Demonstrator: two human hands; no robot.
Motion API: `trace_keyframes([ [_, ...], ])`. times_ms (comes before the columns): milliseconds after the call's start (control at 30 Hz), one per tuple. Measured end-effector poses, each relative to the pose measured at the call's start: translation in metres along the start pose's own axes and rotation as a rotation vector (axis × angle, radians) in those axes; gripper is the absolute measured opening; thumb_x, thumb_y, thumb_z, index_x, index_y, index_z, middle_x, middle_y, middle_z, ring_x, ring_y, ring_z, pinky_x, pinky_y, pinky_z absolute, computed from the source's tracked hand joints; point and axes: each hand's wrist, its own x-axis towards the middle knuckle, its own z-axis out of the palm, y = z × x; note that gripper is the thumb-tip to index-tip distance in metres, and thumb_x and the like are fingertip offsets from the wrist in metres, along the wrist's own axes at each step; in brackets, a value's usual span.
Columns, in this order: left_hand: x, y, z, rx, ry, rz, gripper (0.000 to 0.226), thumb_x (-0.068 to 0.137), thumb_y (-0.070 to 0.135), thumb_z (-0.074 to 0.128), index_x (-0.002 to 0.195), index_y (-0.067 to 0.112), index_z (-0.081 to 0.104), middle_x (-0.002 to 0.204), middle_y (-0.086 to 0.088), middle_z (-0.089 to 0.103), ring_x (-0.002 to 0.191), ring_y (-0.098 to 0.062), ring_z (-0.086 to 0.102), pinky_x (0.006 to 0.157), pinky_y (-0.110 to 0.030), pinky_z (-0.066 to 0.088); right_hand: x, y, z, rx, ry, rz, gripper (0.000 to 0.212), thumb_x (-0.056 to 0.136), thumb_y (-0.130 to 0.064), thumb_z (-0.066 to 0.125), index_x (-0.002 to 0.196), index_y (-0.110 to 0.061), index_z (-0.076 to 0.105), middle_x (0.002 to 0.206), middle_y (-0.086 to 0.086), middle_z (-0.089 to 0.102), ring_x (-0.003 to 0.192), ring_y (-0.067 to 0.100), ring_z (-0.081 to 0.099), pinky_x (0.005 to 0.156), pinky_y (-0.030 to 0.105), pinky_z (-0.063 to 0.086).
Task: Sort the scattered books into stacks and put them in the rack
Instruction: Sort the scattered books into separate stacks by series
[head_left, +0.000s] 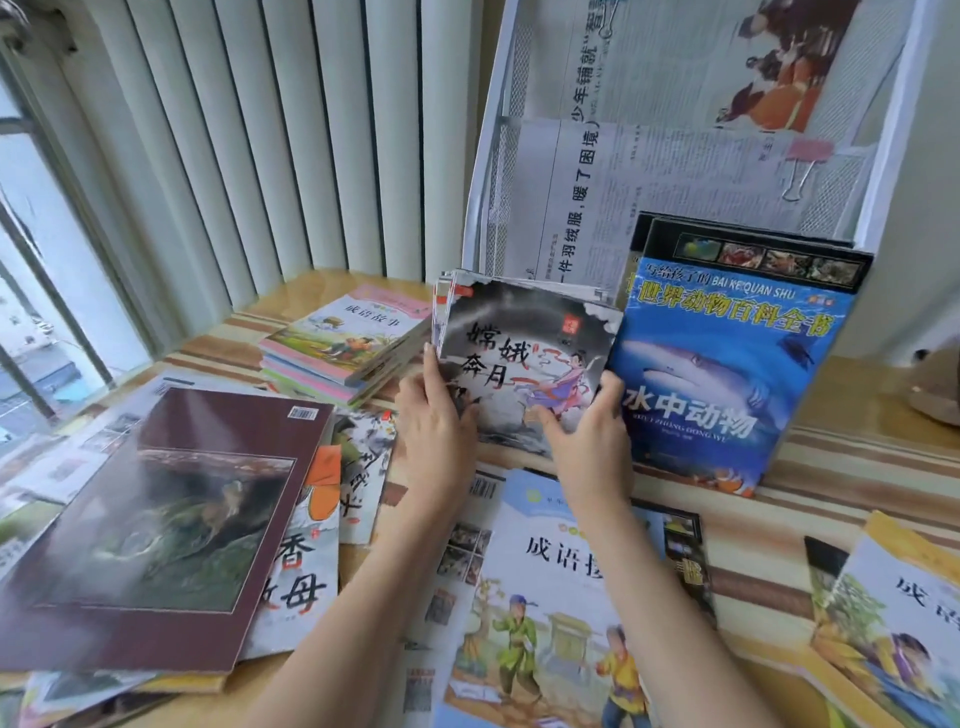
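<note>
A thin stack of grey picture books (524, 358) is held upright between both hands, at the foot of the white mesh rack (498, 156). The left hand (436, 426) is curled round the stack's left edge, with the thumb laid over the front cover; the right hand (587, 441) is clamped on the lower right corner. Several page edges are fanned out behind the top cover, so the stack is not yet squared.

Just to the right of the right hand, touching the held stack, a blue shark encyclopedia (727, 364) is propped upright with another dark volume behind it. Behind the hands, newspapers (649, 171) are hung in the rack's upper pockets. To the left of the left hand, a squared pile of pink-edged storybooks (337, 348) is laid flat on the striped wooden surface (857, 452). Nearer than the hands, loose books are still scattered: a large maroon book (156, 519) below the left forearm, an illustrated blue idiom book (545, 597) between the forearms, and a yellow-edged book (893, 623) beyond the right forearm.

The step in hand appears to be the placing of one sorted stack beside the encyclopedias. Before release, the fanned edges would need to be aligned and the stack leaned firmly, or it may slide flat. Most of the sorting is judged still undone.
</note>
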Motion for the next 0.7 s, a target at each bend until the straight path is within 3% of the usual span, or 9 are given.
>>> trace_keyframes([
  [133,0.0,-0.006,-0.003,0.013,0.086,-0.001,0.072,0.082,0.016,0.062,0.145,0.004,0.029,0.14,-0.021,0.03,0.132,-0.032,0.023,0.111,-0.046,0.021,0.002,0.0,0.006,-0.083,0.09,-0.098,0.082,0.078,-0.038,0.073,0.14,-0.005,0.031,0.127,0.02,0.049,0.11,0.034,0.054,0.075,0.038,0.053],
  [200,0.0,-0.006,-0.007,-0.111,-0.002,0.013,0.076,0.085,0.015,0.059,0.149,0.006,0.019,0.151,-0.014,0.021,0.14,-0.023,0.019,0.114,-0.032,0.019,0.0,0.0,0.008,-0.128,0.112,-0.142,0.085,0.075,-0.036,0.076,0.142,-0.005,0.032,0.123,0.02,0.047,0.104,0.034,0.057,0.068,0.037,0.054],
  [267,-0.001,-0.007,-0.007,-0.177,-0.099,-0.005,0.084,0.086,0.013,0.059,0.151,0.01,0.006,0.152,-0.006,0.024,0.137,-0.015,0.026,0.104,-0.016,0.019,-0.003,-0.001,0.007,-0.103,0.135,-0.153,0.085,0.075,-0.032,0.077,0.143,-0.008,0.032,0.12,0.019,0.051,0.095,0.034,0.063,0.06,0.036,0.053],
  [333,-0.002,-0.006,-0.009,-0.17,-0.105,-0.011,0.086,0.086,0.009,0.057,0.151,0.01,0.001,0.152,-0.008,0.027,0.137,-0.017,0.029,0.1,-0.015,0.02,-0.005,-0.003,0.002,-0.043,0.162,-0.156,0.076,0.078,-0.028,0.074,0.139,-0.016,0.032,0.118,0.014,0.057,0.092,0.03,0.065,0.056,0.034,0.052],
  [400,-0.005,-0.002,-0.013,-0.177,-0.105,-0.027,0.084,0.088,0.006,0.054,0.151,0.008,-0.001,0.156,-0.011,0.02,0.142,-0.021,0.022,0.107,-0.019,0.017,-0.007,-0.002,-0.007,-0.001,0.159,-0.131,0.055,0.084,-0.025,0.068,0.129,-0.02,0.036,0.101,0.007,0.064,0.082,0.027,0.066,0.053,0.03,0.046],
  [500,-0.014,0.011,-0.028,-0.205,-0.073,-0.037,0.078,0.091,0.004,0.049,0.15,0.008,-0.002,0.159,-0.01,0.007,0.146,-0.019,0.007,0.117,-0.026,0.011,-0.012,0.013,-0.025,-0.077,0.058,-0.062,0.024,0.089,-0.021,0.059,0.111,-0.021,0.05,0.072,-0.002,0.053,0.072,0.029,0.061,0.051,0.031,0.04],
  [600,-0.032,0.023,-0.045,-0.126,-0.147,0.044,0.065,0.092,0.007,0.049,0.15,0.012,0.019,0.154,-0.007,0.027,0.139,-0.019,0.029,0.109,-0.025,0.025,-0.025,0.03,-0.043,-0.127,-0.105,-0.002,0.018,0.089,-0.022,0.058,0.106,-0.023,0.053,0.083,-0.005,0.058,0.081,0.022,0.059,0.057,0.028,0.038],
  [700,-0.061,0.029,-0.052,-0.002,-0.379,0.092,0.046,0.094,0.015,0.049,0.14,0.014,0.043,0.131,-0.009,0.058,0.113,-0.024,0.057,0.109,-0.043,0.034,-0.048,0.038,-0.062,-0.048,-0.081,0.029,0.009,0.088,-0.021,0.056,0.096,-0.024,0.059,0.088,-0.006,0.063,0.083,0.018,0.06,0.061,0.028,0.044],
])
